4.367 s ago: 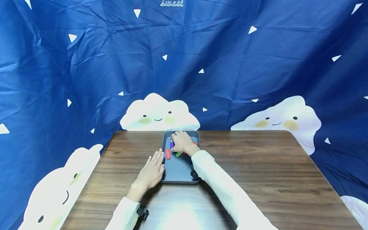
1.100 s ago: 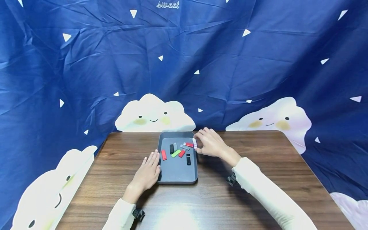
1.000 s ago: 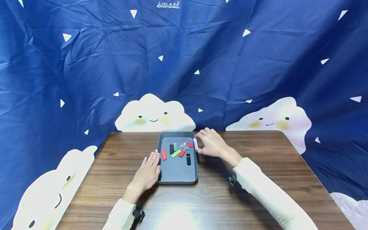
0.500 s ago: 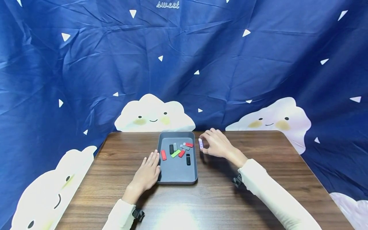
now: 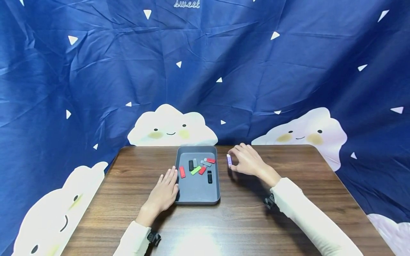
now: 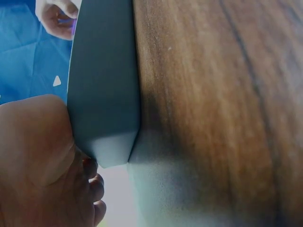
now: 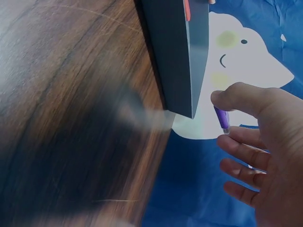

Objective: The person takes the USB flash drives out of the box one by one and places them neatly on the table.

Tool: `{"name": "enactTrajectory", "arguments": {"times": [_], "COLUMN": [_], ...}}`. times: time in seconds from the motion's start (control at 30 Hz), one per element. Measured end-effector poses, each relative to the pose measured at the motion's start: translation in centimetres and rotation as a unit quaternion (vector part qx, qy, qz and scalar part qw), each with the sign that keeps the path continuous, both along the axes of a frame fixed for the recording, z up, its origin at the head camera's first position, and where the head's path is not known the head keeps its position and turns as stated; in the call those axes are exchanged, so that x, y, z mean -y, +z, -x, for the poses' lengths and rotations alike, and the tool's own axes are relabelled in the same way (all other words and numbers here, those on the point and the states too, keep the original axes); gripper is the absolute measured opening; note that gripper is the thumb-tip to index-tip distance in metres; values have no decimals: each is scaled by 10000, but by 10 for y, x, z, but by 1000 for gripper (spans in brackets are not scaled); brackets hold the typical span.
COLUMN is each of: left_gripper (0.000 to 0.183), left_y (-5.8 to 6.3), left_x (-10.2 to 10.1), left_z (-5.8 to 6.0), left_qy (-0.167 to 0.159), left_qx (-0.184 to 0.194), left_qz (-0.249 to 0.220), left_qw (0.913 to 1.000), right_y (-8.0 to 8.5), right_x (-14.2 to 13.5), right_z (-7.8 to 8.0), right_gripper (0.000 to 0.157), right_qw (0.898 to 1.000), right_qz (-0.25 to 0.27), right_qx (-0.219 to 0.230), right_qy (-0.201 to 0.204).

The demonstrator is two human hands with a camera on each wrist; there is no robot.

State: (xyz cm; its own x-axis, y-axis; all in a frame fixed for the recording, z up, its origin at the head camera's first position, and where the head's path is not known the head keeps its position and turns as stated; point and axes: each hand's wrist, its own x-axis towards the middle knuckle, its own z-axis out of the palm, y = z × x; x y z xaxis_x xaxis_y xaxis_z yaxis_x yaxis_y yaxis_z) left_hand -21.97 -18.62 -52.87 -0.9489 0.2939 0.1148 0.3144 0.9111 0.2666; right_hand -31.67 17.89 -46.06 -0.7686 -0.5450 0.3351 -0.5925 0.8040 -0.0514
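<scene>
Between thumb and index finger, my right hand [image 5: 251,161] pinches a purple and white USB stick [image 5: 229,160] in the air to the right of the tray. The right wrist view shows the purple USB stick [image 7: 222,119] held by its two ends, the other fingers of the right hand [image 7: 279,137] apart from it. My left hand [image 5: 162,192] lies with straight fingers against the left side of the grey tray [image 5: 196,197]. In the left wrist view the left hand [image 6: 42,161] touches the tray's wall [image 6: 104,80].
Several USB sticks lie in the tray: a red one [image 5: 182,172], a green one [image 5: 196,170], a black one [image 5: 209,177] and others grey, red and black. The wooden table [image 5: 288,185] ends at a blue curtain [image 5: 243,53] printed with clouds.
My right hand was reaching into the tray; it has since lifted the purple USB stick out over the right rim and moved further right. The left hand stays by the tray.
</scene>
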Motion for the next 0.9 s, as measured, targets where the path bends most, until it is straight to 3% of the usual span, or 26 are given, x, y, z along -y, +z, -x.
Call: {"name": "enactTrajectory", "arguments": {"times": [0.4,0.9], "left_gripper": [57,58], "left_y": [1,0], "left_x": [0,0], "left_z": [-1,0], "left_qy": [-59,-14], "left_qx": [-50,4], "left_qz": [-107,12], "left_qw": [9999,10000], "right_y": [-11,-33], "right_x": [-17,-33], "right_z": [3,15], "right_gripper": [51,48], "right_qw": [9999,9976], "right_qz": [-74,-7], "right_qx": [-17,538], "right_qy": [-112,-431]}}
